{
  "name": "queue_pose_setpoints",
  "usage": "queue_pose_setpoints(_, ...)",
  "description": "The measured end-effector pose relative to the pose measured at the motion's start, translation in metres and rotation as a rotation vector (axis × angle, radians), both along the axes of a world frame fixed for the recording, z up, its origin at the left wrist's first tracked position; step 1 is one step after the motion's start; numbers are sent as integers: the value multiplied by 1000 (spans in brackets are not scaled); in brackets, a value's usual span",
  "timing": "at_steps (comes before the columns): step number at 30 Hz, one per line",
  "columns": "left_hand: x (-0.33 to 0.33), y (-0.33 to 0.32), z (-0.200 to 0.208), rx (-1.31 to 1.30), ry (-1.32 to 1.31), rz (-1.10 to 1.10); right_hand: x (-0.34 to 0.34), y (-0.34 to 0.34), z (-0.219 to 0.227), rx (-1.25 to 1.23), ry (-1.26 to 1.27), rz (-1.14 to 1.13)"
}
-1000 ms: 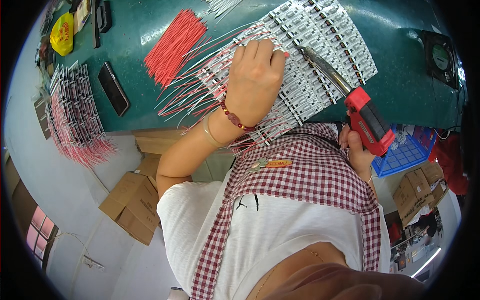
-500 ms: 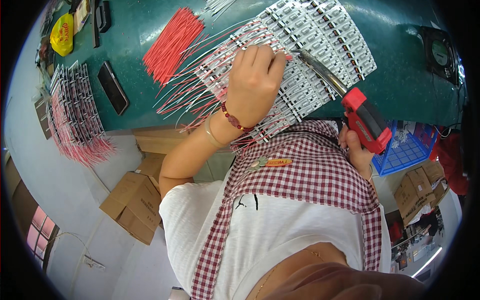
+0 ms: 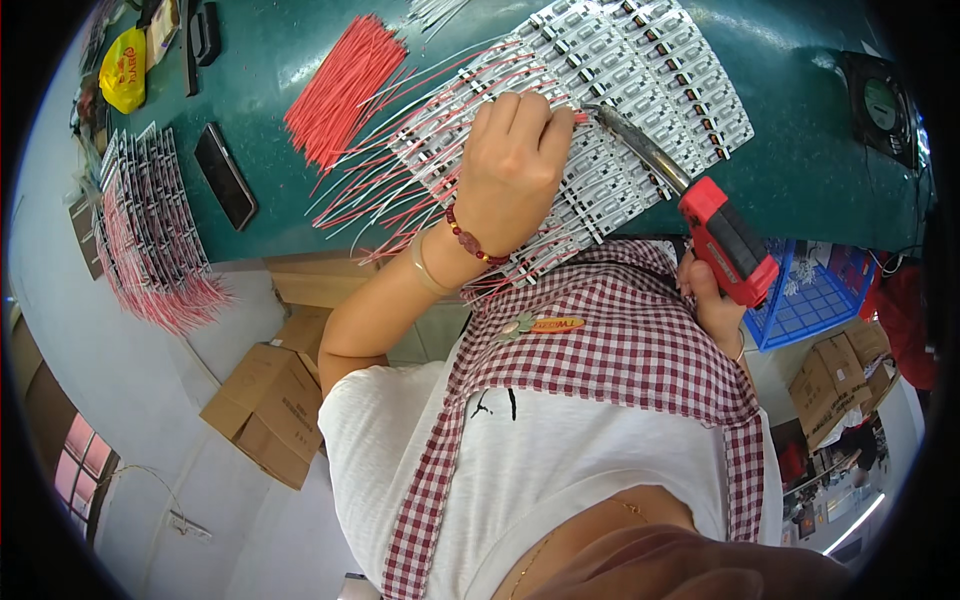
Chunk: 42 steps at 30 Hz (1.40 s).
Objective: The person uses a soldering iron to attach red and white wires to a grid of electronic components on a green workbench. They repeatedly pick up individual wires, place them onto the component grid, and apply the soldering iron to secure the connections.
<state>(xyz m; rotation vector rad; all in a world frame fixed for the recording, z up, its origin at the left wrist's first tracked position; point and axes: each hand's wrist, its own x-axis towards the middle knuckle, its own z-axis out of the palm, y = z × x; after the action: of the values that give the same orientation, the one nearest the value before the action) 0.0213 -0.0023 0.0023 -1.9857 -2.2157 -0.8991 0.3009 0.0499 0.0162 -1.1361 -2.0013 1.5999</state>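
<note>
My left hand (image 3: pixel 515 170), wearing a beaded bracelet, is closed in a pinch over the panels of small circuit boards (image 3: pixel 670 60). Red wire ends (image 3: pixel 580 117) stick out past its fingertips; how many wires it holds is hidden. In my right hand (image 3: pixel 715 305) is a red and black soldering iron (image 3: pixel 728 240). Its metal barrel slants up and left, and the bent tip lies close beside the red ends. Whether the tip touches a board I cannot tell. Red and white wires (image 3: pixel 400 180) fan out leftward from the boards.
A heap of red wires (image 3: pixel 345 90) and some white wires (image 3: pixel 435 12) lie on the green table (image 3: pixel 270 70). To the left are a phone (image 3: pixel 225 175) and stacked wired boards (image 3: pixel 150 220). A black fan-like device (image 3: pixel 880 105) sits right, above a blue basket (image 3: pixel 815 300).
The soldering iron has shifted slightly left with my right hand. My left hand has moved very little and stays pinched at the boards.
</note>
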Motion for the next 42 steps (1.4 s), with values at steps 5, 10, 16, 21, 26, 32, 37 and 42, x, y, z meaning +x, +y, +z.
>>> queue_pose_setpoints(5,0,1,1,-20,-2,1,-4,-1,7,-84,40,-34)
queue_pose_setpoints(10,1,1,1,-34,-9,9,1,-1,3,-61,-26,-7)
queue_pose_setpoints(16,0,2,3,-51,-7,7,-5,-3,9,-122,25,-105)
queue_pose_setpoints(21,0,3,4,-77,58,9,-8,1,17,-237,97,-115)
queue_pose_setpoints(26,0,4,3,-85,106,13,-5,-1,18,-266,94,-127)
queue_pose_setpoints(32,2,-1,2,29,67,-17,-3,0,23,-346,134,-120)
queue_pose_setpoints(37,6,-3,-2,6,13,-16,3,-1,19,-342,65,-101)
queue_pose_setpoints(42,9,-3,2,-41,9,-3,9,-2,16,-309,-8,-99)
